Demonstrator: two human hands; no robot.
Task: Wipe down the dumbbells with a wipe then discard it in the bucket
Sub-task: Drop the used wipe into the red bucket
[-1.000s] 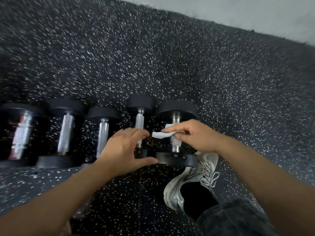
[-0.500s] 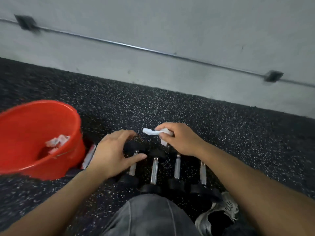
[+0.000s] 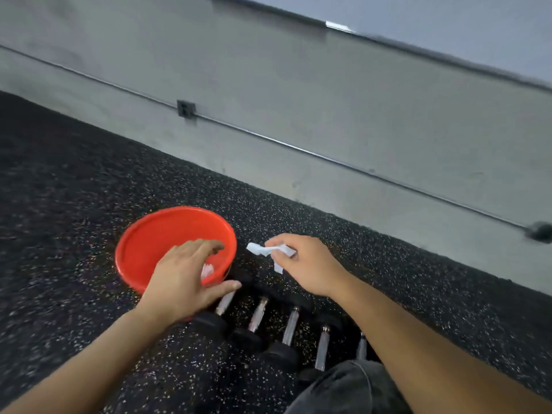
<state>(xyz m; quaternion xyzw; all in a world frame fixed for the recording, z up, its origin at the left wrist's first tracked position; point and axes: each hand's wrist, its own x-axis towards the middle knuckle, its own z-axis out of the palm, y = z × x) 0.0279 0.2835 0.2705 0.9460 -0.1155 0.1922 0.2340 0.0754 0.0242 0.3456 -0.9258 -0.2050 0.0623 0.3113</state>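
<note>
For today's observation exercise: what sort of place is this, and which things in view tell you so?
Most likely a gym or weights room: a row of dumbbells lies on black speckled rubber flooring beside a plain wall.

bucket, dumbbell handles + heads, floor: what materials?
Bucket: likely plastic, uniform glossy orange-red, thin rim.
Dumbbell handles: metal, bright silvery sheen, probably chromed steel.
Dumbbell heads: matte black, looks like rubber coating; not certain.
Floor: black with pale flecks, probably rubber gym flooring.

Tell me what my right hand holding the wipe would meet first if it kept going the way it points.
Likely the orange bucket's rim; the right hand and wipe point left toward it, though depth is unclear.
</note>
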